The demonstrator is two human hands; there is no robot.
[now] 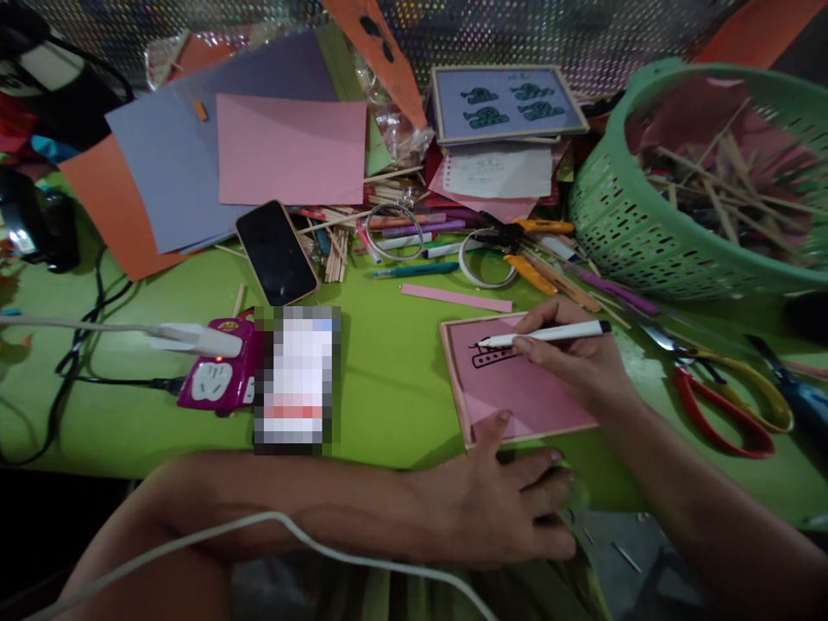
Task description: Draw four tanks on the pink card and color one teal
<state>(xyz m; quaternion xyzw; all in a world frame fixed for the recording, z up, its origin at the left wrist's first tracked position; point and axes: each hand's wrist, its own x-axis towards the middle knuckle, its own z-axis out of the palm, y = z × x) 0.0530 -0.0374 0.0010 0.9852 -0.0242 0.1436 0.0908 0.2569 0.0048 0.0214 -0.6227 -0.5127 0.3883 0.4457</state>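
A pink card (549, 392) edged with thin wooden strips lies on the green table (388, 371). My right hand (575, 358) grips a white marker (556, 334), its tip on the card at a black line drawing (495, 355) with a row of small circles. My left hand (511, 496) lies across the card's lower edge and the table's front edge, fingers spread, thumb on the card. Nothing is held in it. Part of the card is hidden under my right hand.
A green basket (692, 259) of sticks stands at the right, near scissors (724, 414). Pens, tape and pliers lie behind the card. Left are a dark phone (277, 254), a blurred screen (297, 375) and a purple power socket (220, 375). A white cable (278, 517) crosses my left forearm.
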